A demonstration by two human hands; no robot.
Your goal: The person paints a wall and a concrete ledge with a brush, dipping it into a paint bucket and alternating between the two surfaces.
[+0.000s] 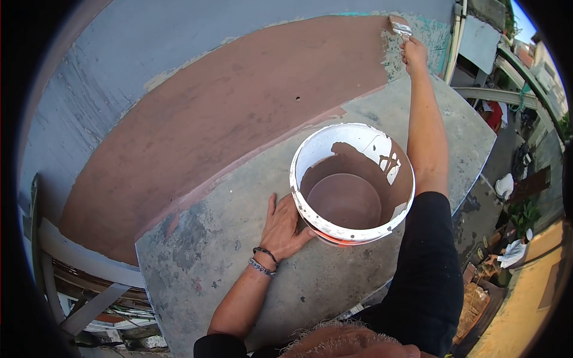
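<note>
My right hand [415,55] reaches out to the upper right, fingers wrapped round the handle of a paintbrush [400,25]. The brush's bristles touch the wall at the edge of a brown painted band [239,89]. A white bucket [303,210] stands on the grey slab between my arms, with brown paint [343,200] in its bottom and smeared up its inner side. My left hand [282,227] lies against the left side of the bucket, palm down, fingers spread and thumb by the bucket's wall. Some of its fingertips are hidden by the bucket.
The stained concrete slab [206,238] ends at an edge on the right, with a drop to an alley [477,221] below. Pipes [456,42] run up the wall's right end. Metal beams [95,307] lie at lower left. A person in white [512,255] is down below.
</note>
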